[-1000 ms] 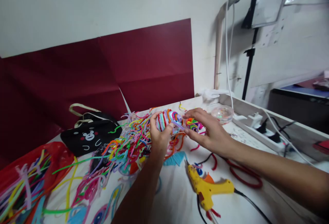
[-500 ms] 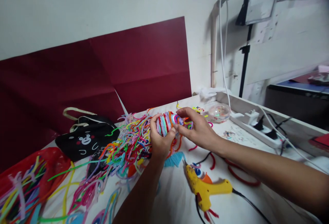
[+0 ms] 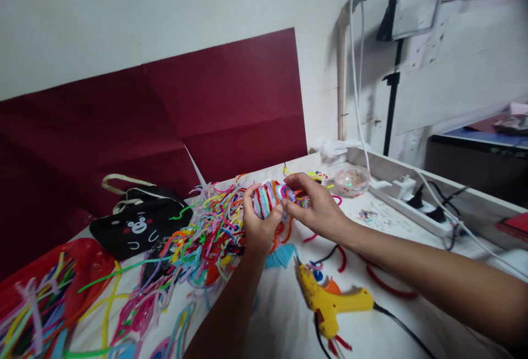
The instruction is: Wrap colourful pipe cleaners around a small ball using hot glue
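Note:
Between my hands is a rounded form wound with striped, many-coloured pipe cleaners (image 3: 267, 198). My left hand (image 3: 260, 228) wraps its left side, with the thumb across the near face. On the right, my right hand (image 3: 319, 209) curls its thumb and fingers around the other end, which is partly covered by them. A heap of loose pipe cleaners (image 3: 212, 221) lies just left of the hands. Below them rests a fringed light-blue piece (image 3: 280, 256), beside the tip of a yellow hot glue gun (image 3: 330, 298).
A black pouch (image 3: 140, 221) and a red bag (image 3: 93, 263) of pipe cleaners lie to the left. At back right stand a clear round dish (image 3: 351, 181) and a white power strip (image 3: 416, 213) with plugs. The glue gun's black cord (image 3: 404, 329) runs toward the front.
Both hands keep their hold on the striped form, with only a very slight shift. The glue gun and the heap have not moved.

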Available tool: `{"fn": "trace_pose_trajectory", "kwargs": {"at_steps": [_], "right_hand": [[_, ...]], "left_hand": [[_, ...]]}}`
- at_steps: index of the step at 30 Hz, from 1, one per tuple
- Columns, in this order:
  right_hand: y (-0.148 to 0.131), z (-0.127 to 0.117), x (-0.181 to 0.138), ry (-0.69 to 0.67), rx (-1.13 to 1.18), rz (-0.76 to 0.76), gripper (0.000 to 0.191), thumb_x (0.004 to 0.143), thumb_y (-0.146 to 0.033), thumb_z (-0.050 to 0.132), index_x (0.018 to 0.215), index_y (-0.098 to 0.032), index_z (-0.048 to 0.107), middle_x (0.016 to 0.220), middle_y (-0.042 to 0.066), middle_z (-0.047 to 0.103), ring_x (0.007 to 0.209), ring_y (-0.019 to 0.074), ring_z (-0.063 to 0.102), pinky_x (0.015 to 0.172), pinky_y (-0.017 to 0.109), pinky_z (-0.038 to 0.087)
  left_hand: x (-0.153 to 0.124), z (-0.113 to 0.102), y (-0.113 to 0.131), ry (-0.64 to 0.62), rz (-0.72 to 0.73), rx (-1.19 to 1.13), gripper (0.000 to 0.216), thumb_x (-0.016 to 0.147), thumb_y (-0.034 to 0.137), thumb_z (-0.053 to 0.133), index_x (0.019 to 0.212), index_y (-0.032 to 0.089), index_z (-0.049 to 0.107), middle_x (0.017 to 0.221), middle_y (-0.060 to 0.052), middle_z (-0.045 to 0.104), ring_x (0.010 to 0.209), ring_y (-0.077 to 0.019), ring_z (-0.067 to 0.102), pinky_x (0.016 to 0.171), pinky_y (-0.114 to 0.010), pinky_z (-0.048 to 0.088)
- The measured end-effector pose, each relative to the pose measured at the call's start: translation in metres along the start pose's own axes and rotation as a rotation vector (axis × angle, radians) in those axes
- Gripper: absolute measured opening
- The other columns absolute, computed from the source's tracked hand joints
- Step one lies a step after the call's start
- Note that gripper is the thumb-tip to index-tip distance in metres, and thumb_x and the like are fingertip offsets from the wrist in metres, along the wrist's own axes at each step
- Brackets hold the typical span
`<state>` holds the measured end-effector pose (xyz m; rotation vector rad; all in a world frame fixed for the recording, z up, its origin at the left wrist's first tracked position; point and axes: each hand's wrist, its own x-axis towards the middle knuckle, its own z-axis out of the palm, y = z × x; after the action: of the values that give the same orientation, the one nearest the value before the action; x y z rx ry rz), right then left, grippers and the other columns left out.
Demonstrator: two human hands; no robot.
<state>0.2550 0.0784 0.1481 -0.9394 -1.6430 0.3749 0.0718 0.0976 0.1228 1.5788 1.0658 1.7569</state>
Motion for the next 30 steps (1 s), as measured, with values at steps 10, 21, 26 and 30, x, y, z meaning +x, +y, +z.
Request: {"fn": "trace_pose_trajectory", "kwargs": {"at_steps": [10,21,26,30], "right_hand": [[-0.001,0.003,0.003,-0.012,-0.014,0.044,0.031,0.095,-0.033,0.079,0.124,-0.029,0.069,0.127,0.011,0.087,0.114,0.0312,0.086,0.104,0.051,0.071],[-0.001,0.006,0.01,-0.037,-0.081,0.132,0.033,0.091,-0.029,0.084,0.121,-0.028,0.071,0.118,0.009,0.087,0.11,0.0301,0.085,0.092,0.044,0.068],[-0.002,0.006,0.014,-0.077,-0.131,0.192,0.032,0.091,-0.024,0.087,0.119,-0.027,0.073,0.115,0.008,0.088,0.107,0.0284,0.085,0.09,0.04,0.067],[0.002,0.006,0.015,-0.089,-0.125,0.218,0.03,0.09,-0.022,0.086,0.116,-0.028,0.072,0.111,0.006,0.089,0.105,0.0266,0.085,0.092,0.038,0.066]], "left_hand": [[0.002,-0.002,-0.003,-0.073,-0.022,-0.065,0.06,0.085,0.04,0.095,0.14,0.028,0.076,0.145,-0.012,0.079,0.154,-0.0415,0.068,0.134,-0.054,0.055],[0.005,-0.005,-0.007,-0.179,-0.09,-0.082,0.048,0.087,0.04,0.084,0.133,0.027,0.079,0.153,-0.013,0.076,0.155,-0.0422,0.068,0.138,-0.059,0.05],[0.008,-0.004,-0.012,-0.184,-0.11,-0.071,0.052,0.086,0.04,0.084,0.136,0.027,0.077,0.153,-0.013,0.077,0.152,-0.0412,0.07,0.136,-0.058,0.053],[0.01,-0.006,-0.016,-0.195,-0.09,-0.032,0.053,0.087,0.04,0.085,0.137,0.027,0.079,0.158,-0.011,0.077,0.159,-0.0412,0.066,0.141,-0.057,0.047]]}}
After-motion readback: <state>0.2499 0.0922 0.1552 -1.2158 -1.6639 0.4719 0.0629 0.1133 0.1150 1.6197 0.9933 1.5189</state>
